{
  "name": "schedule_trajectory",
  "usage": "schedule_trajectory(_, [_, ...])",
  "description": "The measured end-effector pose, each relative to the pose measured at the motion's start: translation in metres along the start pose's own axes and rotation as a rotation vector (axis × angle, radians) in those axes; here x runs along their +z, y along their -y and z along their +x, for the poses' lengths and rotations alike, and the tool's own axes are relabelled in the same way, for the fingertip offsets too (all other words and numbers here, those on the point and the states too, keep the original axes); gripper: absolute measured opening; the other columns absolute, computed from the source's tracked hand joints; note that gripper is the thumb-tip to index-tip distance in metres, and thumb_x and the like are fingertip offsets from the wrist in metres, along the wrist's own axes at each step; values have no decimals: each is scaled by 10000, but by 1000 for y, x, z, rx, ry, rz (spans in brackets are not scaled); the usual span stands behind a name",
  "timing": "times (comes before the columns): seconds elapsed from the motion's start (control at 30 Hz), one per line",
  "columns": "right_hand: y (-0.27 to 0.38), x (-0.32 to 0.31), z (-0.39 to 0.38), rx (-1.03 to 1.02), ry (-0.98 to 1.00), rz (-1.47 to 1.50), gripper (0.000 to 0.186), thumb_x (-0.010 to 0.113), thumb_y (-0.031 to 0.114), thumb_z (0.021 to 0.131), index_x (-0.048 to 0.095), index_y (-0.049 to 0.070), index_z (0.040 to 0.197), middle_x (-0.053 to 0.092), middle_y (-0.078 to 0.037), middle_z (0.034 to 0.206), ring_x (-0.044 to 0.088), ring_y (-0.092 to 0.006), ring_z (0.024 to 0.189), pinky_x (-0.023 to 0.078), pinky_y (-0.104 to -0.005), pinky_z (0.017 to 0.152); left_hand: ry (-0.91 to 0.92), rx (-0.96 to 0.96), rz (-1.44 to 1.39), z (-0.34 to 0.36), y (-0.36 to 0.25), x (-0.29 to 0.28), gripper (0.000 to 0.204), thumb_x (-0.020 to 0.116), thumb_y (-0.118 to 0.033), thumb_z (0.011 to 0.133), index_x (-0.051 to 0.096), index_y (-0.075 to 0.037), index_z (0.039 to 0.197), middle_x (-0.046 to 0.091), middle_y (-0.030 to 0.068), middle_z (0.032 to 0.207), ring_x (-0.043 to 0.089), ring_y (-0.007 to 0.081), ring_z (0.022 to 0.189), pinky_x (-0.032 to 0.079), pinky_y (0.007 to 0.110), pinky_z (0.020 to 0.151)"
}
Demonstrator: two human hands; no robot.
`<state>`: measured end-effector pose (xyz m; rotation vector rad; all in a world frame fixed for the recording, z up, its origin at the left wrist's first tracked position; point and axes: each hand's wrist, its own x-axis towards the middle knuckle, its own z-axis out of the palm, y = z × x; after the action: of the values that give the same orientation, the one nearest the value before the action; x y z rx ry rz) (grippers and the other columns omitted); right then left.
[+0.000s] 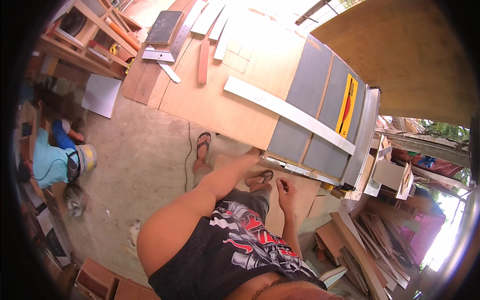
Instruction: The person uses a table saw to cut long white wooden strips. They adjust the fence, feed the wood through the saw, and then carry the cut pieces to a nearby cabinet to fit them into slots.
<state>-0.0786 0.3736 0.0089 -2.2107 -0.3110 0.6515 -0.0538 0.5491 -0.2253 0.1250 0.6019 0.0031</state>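
Note:
My left hand (256, 152) is at the front edge of the table saw (320, 82), its fingers hidden at or under the edge. My right hand (286, 194) hangs in front of the saw, fingers loosely curled with a gap by the thumb; I see nothing held. A long white board (290, 114) lies slantwise across the wooden table (200, 112) and the grey saw top, its right end near the metal fence (365, 135). Behind that end, a red saw blade (347, 107) shows in a yellow insert (352, 89).
On the table lie a metal square (159, 55), a dark block (164, 27), a reddish wood strip (203, 62) and several white strips (221, 40). Scrap boards (360, 245) are piled at lower right. A person in a light blue shirt (52, 160) sits at left. A cable (188, 150) crosses the floor.

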Motion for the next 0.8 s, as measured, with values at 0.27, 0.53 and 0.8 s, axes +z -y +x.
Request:
schedule_trajectory(0.27, [-44,-4,-1,-33,-40,-85,242,682,188,970,682,-27,1081,690,-70,908,609,-114,819,522,-292,753,-91,3,106,-16,22,7,293,628,-292,961,603,-125,1200,647,54,1123,630,212,1006,520,392,869])
schedule_trajectory(0.53, [-24,-4,-9,10,7,-121,254,671,223,955,707,-4,1062,729,-166,954,705,-270,877,559,-383,785,-144,-33,124,-26,28,10,285,637,-295,956,613,-125,1184,650,57,1091,635,205,983,523,388,855])
schedule_trajectory(0.8, [-33,3,-29,46,-20,-144,251,679,226,945,706,8,1067,728,-160,962,699,-271,892,550,-389,794,-163,-110,187,-28,48,12,278,647,-298,951,622,-126,1167,653,59,1060,639,198,959,525,385,841])
